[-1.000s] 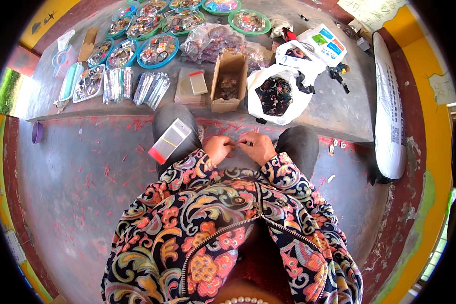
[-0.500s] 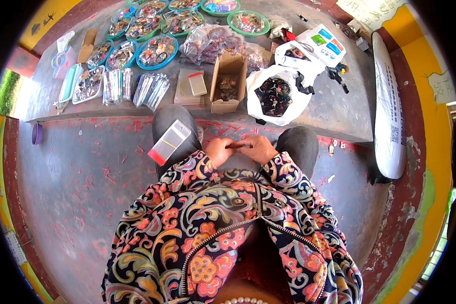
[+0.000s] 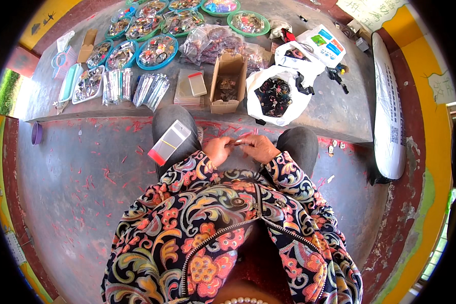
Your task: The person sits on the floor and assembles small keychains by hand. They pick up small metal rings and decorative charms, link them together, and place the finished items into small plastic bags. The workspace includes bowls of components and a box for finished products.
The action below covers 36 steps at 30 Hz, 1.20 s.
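Note:
My left hand [image 3: 218, 151] and my right hand [image 3: 260, 149] meet between my knees, fingertips pinched together. Whatever lies between the fingers is too small and hidden to name. On my left thigh rests a bundle of clear plastic bags [image 3: 176, 137] with a red edge, a yellow band across it. Beyond my hands, at the platform's near edge, stand an open cardboard box [image 3: 229, 105] with small items inside and a white plastic bag [image 3: 258, 81] full of dark hair ties. Left of the box lies a stack of clear bags [image 3: 183, 87] topped by a smaller red-edged pack [image 3: 197, 84].
Several round baskets [image 3: 157, 65] of small goods crowd the platform [image 3: 334, 117], with bagged goods [image 3: 213, 41] beside them. Bundles of packed pens [image 3: 151, 91] lie at left. A long white sack [image 3: 388, 111] leans at right. A purple container [image 3: 37, 133] sits on the floor at far left.
My right hand's fingers have shifted slightly and its thumb and fingertips sit differently against the left. The bag bundle on my thigh and the goods on the platform have not moved.

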Available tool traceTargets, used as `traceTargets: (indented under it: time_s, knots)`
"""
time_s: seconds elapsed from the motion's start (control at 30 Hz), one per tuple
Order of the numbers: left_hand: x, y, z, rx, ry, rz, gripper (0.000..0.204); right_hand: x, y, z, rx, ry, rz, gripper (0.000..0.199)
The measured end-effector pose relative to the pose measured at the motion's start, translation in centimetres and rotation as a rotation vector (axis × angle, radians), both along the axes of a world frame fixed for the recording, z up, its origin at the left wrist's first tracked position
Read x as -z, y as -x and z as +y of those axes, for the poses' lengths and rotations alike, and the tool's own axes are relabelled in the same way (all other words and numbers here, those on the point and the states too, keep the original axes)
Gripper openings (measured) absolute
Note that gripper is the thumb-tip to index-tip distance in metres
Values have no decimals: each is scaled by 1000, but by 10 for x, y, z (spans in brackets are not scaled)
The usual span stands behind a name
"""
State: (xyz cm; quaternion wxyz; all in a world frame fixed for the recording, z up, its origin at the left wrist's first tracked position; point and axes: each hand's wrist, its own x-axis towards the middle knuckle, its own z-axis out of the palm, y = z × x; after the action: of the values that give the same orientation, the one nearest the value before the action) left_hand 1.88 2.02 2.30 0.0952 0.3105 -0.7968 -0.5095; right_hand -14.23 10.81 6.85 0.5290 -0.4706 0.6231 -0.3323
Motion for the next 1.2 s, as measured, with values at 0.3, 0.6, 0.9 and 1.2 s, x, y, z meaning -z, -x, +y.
traceTargets:
  time_s: [0.3,0.6,0.9,1.2]
  knots:
    - [-5,1,0,-1,5,-34,18,6,2,-1,-7,38,153,23]
    - [-4,1,0,5,55,0,20,9,1,0,-47,305,219,21]
    - [-15,2,2,-46,-343,19,19,-9,1,-1,-18,45,272,22]
    - [-18,3,0,-10,-295,-37,20,-15,-2,-1,62,119,220,20]
